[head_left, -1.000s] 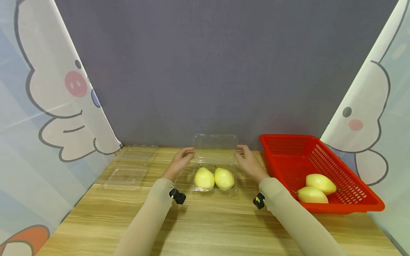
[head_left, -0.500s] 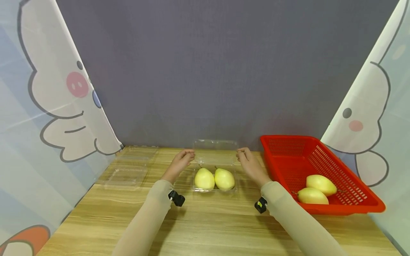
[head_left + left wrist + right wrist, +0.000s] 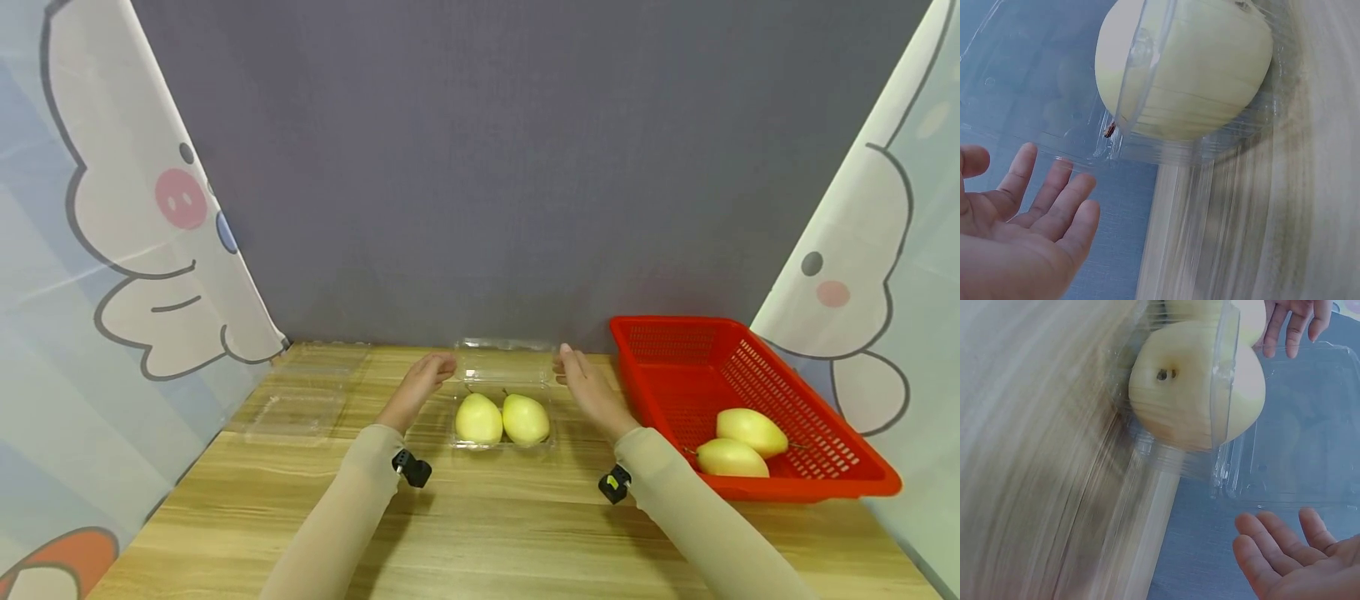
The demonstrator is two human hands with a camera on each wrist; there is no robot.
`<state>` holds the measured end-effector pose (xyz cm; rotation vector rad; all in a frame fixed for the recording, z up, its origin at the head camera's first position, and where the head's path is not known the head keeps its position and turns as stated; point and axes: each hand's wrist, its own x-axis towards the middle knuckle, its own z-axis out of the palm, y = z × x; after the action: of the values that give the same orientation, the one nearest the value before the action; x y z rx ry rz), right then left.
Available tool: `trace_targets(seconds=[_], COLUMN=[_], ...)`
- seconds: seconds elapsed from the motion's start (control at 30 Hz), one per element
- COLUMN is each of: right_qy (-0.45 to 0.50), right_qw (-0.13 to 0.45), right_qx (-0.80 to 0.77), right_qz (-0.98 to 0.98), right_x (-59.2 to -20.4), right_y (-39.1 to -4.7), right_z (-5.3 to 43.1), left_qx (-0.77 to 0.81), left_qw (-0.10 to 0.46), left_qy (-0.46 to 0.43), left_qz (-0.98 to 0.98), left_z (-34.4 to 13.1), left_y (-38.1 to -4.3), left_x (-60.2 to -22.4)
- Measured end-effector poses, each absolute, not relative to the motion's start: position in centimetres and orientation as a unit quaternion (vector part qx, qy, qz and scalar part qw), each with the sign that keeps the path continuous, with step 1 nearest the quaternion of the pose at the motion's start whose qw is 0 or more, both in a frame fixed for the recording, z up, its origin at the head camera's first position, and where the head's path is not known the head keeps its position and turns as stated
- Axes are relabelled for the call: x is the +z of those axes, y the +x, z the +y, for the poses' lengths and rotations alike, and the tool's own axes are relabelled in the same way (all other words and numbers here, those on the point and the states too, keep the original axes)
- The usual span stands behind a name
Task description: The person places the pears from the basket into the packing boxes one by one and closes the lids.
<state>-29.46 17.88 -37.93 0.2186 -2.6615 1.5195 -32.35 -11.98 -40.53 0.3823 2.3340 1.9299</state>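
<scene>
A clear plastic clamshell box [image 3: 553, 429] sits mid-table with its lid [image 3: 504, 363] raised at the back. Side by side in its base lie a left yellow pear [image 3: 477, 420] and a right yellow pear [image 3: 527, 420]. My left hand [image 3: 420, 385] is at the lid's left edge, fingers loosely extended; in the left wrist view its fingertips [image 3: 1027, 153] lie by the lid's rim, and contact is hard to tell. At the opposite edge is my right hand [image 3: 588, 389], palm towards the lid. Its fingers [image 3: 1282, 534] are relaxed and appear just apart from the plastic.
A red plastic basket [image 3: 652, 417] stands on the right, with two more pears [image 3: 750, 430] inside. Another clear clamshell box [image 3: 296, 411] lies opened at the left. A grey partition [image 3: 517, 167] rises behind the wooden table [image 3: 487, 533].
The lid's top edge has dropped lower in the head view. Both hands have loosened their fingers beside the lid and shifted only slightly. The pears and basket stay put.
</scene>
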Motion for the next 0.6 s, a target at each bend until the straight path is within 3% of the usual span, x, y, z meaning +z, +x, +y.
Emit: trace_targets(seconds=[0.6], right_qy=[0.094], right_qw=[-0.014], right_qx=[0.457], right_qz=[-0.885], right_x=[-38.3], right_y=[-27.7], right_z=[18.0], left_qx=[0.622], left_qw=[0.102], left_qy=[0.13], left_qz=[0.765], left_z=[-12.4], left_y=[-31.5], left_x=[-40.3])
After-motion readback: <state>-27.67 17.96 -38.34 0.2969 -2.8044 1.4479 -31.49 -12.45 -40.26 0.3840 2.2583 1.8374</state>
